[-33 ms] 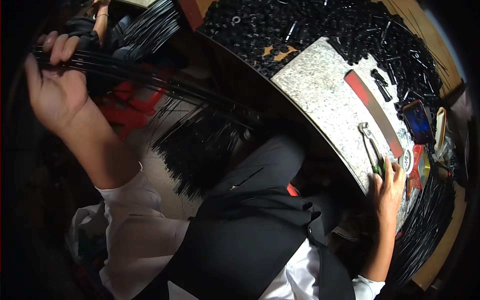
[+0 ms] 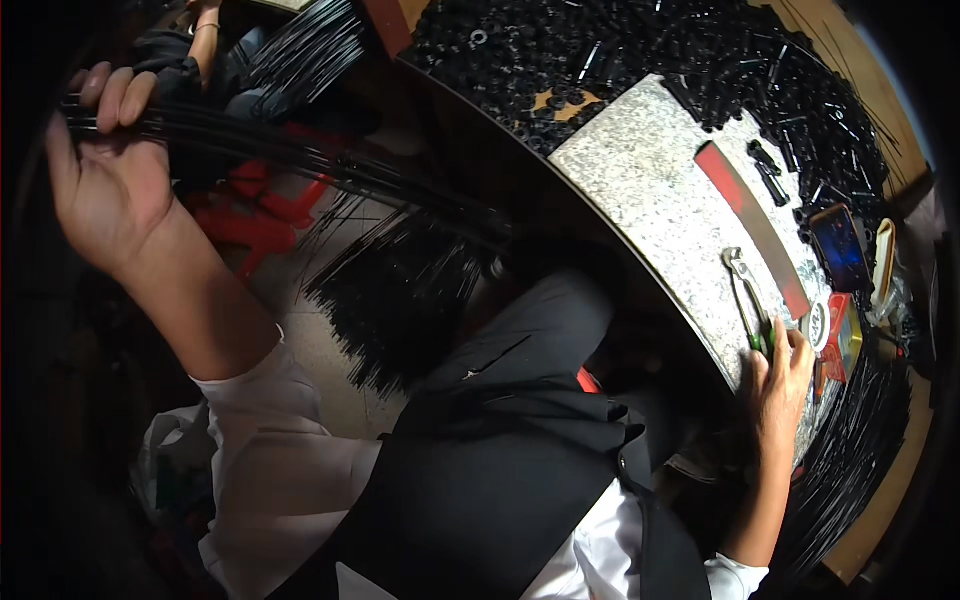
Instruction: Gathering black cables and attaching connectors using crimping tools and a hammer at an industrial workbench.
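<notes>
My left hand (image 2: pixel 120 180) is raised at the far left, its fingers curled round one end of a bundle of long thin black rods (image 2: pixel 270 140). The bundle slopes down to the right toward my dark-trousered knee, where its far end fades into shadow. At the right, my right hand (image 2: pixel 782 385) rests on the pale speckled bench top (image 2: pixel 640 170), fingers closed on the green handles of a pair of pincers (image 2: pixel 742 290). The metal jaws of the pincers point away from me. Beside them lies a flat bar, red at both ends (image 2: pixel 750 225).
Small black parts (image 2: pixel 620 50) heap along the bench's far side. Near my right hand are a phone (image 2: pixel 840 245), a white roll (image 2: pixel 815 325) and a red box (image 2: pixel 838 340). More rods (image 2: pixel 390 290) stand below the bundle, by a red stool (image 2: pixel 245 225). Another person's arm (image 2: pixel 205 45) shows top left.
</notes>
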### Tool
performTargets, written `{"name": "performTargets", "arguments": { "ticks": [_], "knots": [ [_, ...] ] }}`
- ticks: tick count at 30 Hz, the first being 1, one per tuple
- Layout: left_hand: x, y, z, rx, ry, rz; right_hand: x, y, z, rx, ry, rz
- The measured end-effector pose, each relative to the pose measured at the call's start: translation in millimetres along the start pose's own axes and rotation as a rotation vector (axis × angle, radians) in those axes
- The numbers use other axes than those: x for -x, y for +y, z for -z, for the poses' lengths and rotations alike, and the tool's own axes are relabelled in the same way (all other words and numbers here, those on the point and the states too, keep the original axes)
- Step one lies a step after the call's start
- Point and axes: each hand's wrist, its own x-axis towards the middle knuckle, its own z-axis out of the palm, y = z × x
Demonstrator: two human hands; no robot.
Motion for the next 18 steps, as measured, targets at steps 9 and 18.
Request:
{"name": "performTargets", "arguments": {
  "ticks": [9,18],
  "knots": [
    [74,-132,35,-0.547,0.249,0.531,0,-19,-20,-0.064,-0.115,-0.052],
    [134,-246,82,-0.568,0.14,1.106,19,-3,-6,-0.036,-0.026,-0.118]
  ]
}}
